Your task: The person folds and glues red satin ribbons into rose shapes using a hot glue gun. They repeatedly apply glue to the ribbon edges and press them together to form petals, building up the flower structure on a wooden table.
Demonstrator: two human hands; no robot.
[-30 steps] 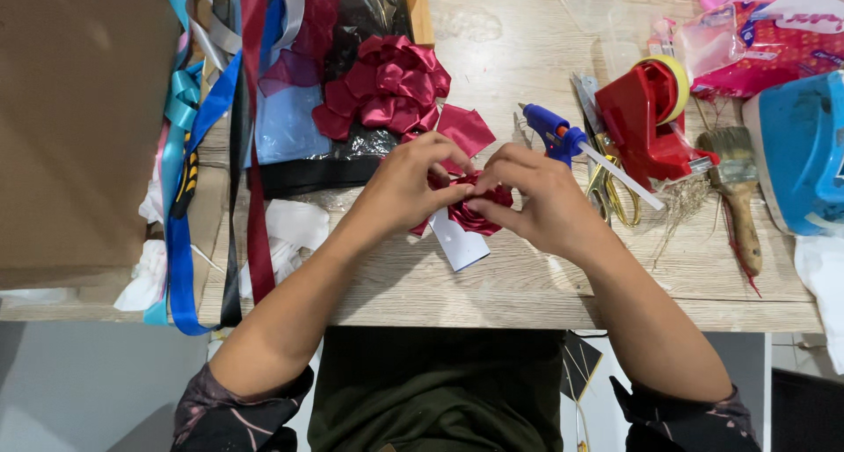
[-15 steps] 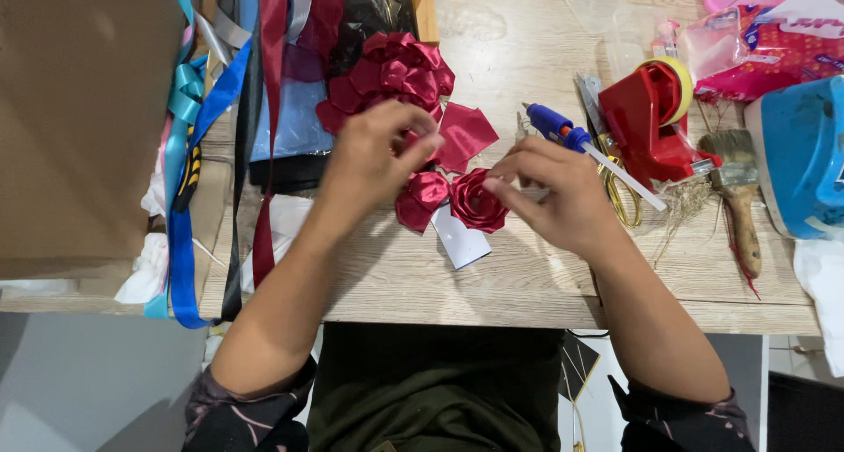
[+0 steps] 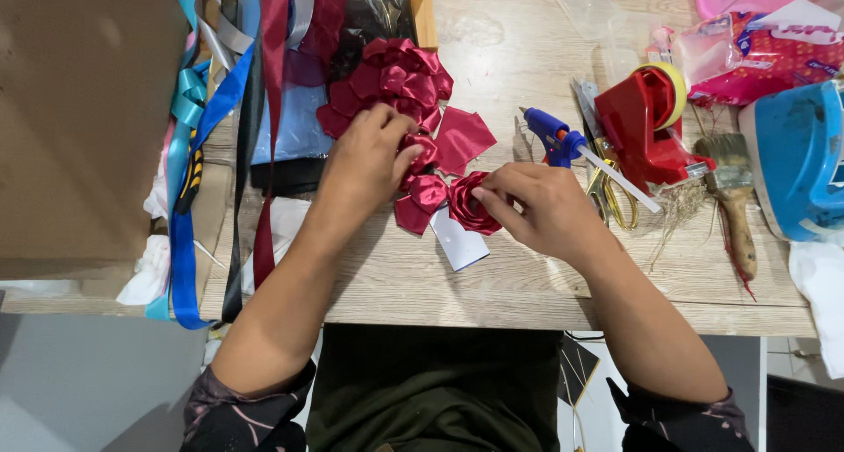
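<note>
Right hand [image 3: 541, 207] grip pinched around a dark red ribbon rose [image 3: 472, 206] near the tabletop's front edge; left hand [image 3: 365, 157] grip closed on red ribbon petals [image 3: 420, 153] just beside it.

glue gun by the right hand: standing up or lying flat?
Lying flat. The blue glue gun rests on its side on the wooden table, its white glue stick trailing toward the red tape dispenser, just beyond the right hand.
</note>
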